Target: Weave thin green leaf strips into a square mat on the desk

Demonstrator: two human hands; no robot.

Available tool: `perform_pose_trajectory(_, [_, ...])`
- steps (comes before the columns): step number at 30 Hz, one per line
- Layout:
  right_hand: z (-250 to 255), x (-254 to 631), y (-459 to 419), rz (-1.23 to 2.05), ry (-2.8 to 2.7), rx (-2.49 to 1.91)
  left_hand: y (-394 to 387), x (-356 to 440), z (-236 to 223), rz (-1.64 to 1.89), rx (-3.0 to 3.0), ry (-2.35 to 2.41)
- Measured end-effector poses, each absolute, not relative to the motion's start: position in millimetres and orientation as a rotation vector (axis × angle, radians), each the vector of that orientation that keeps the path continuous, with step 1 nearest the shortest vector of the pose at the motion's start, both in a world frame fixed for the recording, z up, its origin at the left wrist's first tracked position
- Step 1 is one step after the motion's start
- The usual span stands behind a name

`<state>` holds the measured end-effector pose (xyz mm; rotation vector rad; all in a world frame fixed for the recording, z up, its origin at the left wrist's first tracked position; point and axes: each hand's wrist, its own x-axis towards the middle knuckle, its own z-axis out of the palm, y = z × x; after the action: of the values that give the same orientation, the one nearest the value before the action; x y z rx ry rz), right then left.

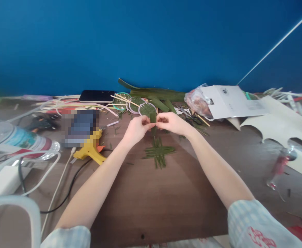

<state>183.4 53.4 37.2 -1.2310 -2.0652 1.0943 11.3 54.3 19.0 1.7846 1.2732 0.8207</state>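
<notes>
Both my hands meet over the middle of the table, thumbs and forefingers pinched close together. Between them is a green leaf strip (153, 119), which my left hand (138, 128) grips from one side and my right hand (170, 123) from the other. Just below, a cross of woven green leaf strips (159, 151) lies flat on the tabletop. Behind my fingers sits a small round fan frame (147, 108) with a pale rim and green weaving inside. Farther back lie long green leaves (157, 93).
A yellow glue gun (91, 148), blurred-out screen (81, 125), plastic bottle (19, 141) and cables crowd the left. A black phone (96, 96) lies at the back. Scissors (192, 119), a white box (233, 101) and cut card (282, 120) are on the right.
</notes>
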Motion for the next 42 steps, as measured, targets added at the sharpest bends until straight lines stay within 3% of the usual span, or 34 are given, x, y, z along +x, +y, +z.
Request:
perform_pose_trajectory(12, [28.3, 188.8, 59.4, 0.887, -2.069, -1.303, 45.1, 16.7, 34.3, 0.802, 1.917, 1.292])
perform_pose_trajectory(26, [6.5, 210.5, 75.7, 0.566, -2.148, -1.541, 53.3, 12.3, 24.7, 0.905, 1.609, 1.273])
perform_pose_trajectory(29, [13.7, 207.8, 72.6, 0.659, -2.058, -1.488, 53.9, 12.5, 22.1, 0.881, 1.636, 1.317])
perform_pose_trajectory(35, [34.9, 190.8, 58.7, 1.162, -1.972, -1.208, 54.2, 11.9, 19.4, 0.858, 1.692, 1.311])
perform_pose_trajectory(42, [38.8, 184.0, 53.1, 1.222, -1.970, -1.158, 51.3, 13.6, 25.0, 0.826, 1.689, 1.261])
